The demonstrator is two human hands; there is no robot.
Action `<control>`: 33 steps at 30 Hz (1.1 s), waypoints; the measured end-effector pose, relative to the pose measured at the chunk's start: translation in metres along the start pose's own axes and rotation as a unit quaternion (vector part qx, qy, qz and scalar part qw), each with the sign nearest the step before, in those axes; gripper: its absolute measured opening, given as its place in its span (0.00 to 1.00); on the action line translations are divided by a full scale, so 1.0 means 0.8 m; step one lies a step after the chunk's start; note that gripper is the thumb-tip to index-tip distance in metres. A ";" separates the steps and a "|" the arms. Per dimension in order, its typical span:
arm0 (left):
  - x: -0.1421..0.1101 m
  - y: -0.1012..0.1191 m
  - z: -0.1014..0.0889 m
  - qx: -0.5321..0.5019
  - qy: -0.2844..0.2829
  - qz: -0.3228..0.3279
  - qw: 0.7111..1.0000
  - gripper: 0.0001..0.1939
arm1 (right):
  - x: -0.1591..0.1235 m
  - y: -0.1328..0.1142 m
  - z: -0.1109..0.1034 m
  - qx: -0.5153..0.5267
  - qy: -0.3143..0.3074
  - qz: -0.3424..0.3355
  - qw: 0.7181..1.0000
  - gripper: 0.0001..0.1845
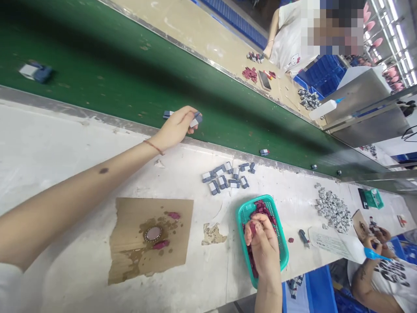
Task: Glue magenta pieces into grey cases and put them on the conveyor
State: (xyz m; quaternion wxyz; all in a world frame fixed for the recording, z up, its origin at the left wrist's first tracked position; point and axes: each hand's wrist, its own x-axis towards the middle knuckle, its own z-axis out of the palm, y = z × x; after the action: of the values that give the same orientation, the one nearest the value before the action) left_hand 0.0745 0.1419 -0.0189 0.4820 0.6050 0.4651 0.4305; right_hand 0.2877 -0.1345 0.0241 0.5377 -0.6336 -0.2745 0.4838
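Observation:
My left hand (178, 126) reaches over the green conveyor belt (130, 100), its fingers closed on a small blue-grey and white piece (196, 120). Another such piece (168, 114) lies on the belt just behind that hand. Over the teal plastic basket (285, 252), my right hand (264, 239) pinches a small dark red piece (253, 227). More dark red pieces (263, 208) fill the basket, partly covered by the hand. Several blue-grey and white pieces (223, 181) are grouped on the white table between belt and basket.
Stained cardboard (124, 230) at left bears a round dish (153, 234) and two dark red pieces. A white bottle (339, 244) lies right of the basket, near a pile of grey pieces (334, 208). Co-workers sit at right and across the belt.

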 end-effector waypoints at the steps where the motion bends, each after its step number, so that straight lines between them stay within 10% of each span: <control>1: -0.013 0.009 -0.004 -0.071 0.006 -0.052 0.996 0.07 | -0.001 0.001 0.010 0.020 0.007 0.012 1.000 0.14; 6: -0.087 0.036 -0.042 -0.210 -0.036 -0.206 0.955 0.06 | -0.006 0.016 0.062 0.059 0.004 0.064 0.996 0.20; 12: -0.163 0.030 -0.091 -0.306 0.027 -0.310 0.900 0.08 | -0.003 0.044 0.109 -0.029 -0.146 0.099 0.984 0.19; 20: -0.229 0.013 -0.099 -0.427 0.090 -0.345 0.831 0.16 | -0.001 0.070 0.155 -0.270 -0.273 -0.164 0.909 0.11; 33: -0.257 0.002 -0.075 -0.265 -0.004 -0.254 0.930 0.19 | 0.007 0.086 0.169 -0.411 -0.286 -0.436 0.747 0.14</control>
State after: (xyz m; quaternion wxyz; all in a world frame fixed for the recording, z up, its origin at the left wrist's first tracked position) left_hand -0.0243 -0.0486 -0.0225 0.7196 0.3190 0.4705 0.3988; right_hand 0.1556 -0.0920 -0.0368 0.2738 -0.4369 -0.8343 0.1952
